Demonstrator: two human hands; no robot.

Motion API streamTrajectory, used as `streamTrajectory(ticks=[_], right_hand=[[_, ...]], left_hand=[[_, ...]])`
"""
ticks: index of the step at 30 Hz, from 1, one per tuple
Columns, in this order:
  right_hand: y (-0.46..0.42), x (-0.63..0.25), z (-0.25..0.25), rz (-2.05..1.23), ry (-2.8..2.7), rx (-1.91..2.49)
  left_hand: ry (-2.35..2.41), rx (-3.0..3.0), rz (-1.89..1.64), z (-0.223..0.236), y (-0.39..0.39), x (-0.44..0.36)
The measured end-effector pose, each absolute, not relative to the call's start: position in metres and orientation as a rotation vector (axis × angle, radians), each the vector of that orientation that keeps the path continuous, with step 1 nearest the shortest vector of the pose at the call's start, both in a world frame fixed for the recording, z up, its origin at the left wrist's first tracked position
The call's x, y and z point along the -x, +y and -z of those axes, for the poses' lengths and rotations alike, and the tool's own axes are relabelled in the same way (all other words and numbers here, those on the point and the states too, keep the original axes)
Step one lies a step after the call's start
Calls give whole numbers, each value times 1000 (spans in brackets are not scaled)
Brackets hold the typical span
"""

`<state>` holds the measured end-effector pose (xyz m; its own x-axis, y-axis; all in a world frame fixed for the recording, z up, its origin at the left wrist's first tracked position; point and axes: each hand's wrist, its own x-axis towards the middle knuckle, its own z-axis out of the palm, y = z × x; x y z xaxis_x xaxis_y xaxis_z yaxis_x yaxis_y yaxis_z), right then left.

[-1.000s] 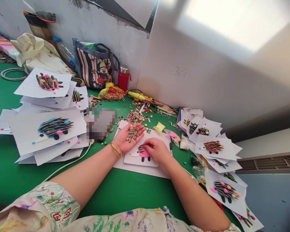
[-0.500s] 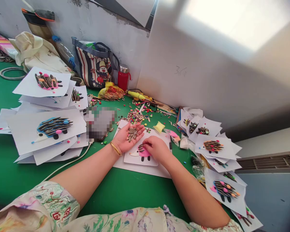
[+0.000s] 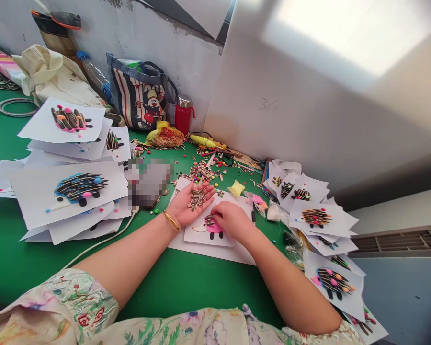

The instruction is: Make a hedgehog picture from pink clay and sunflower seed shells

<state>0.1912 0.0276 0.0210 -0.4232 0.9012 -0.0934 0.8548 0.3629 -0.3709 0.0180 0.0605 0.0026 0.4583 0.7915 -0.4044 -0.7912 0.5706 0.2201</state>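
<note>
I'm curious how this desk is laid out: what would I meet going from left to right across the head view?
Grey ring → striped tote bag → left hand with sunflower seeds → right hand → small white packet → orange hedgehog picture.

Place: craft workspace, home or workshop unclear
Work surface: green tabletop bearing scattered seeds
Finished pieces: stacked hedgehog cards
Wall: scuffed plaster

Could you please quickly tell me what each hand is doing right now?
Left hand: open, palm up, holding striped seeds.
Right hand: fingers bunched at the pink hedgehog; whether they grip a seed cannot be told.
</note>
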Motion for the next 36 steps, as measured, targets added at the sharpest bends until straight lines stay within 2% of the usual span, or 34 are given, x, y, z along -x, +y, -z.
streamTrajectory(ticks=[22,25,32,36], right_hand=[[27,-195,-28,-626,-2467,1600],[38,-204,-36,-531,-2428,1643],[114,-208,-38,-74,-2259,1998],[147,-194,-23,-43,-2262,2020]], left_hand=[[492,3,-969,-1,61,-17],[490,0,-958,-1,61,-17],[498,-17,-960,-3,60,-17],[511,-30,-949,-4,60,-17]])
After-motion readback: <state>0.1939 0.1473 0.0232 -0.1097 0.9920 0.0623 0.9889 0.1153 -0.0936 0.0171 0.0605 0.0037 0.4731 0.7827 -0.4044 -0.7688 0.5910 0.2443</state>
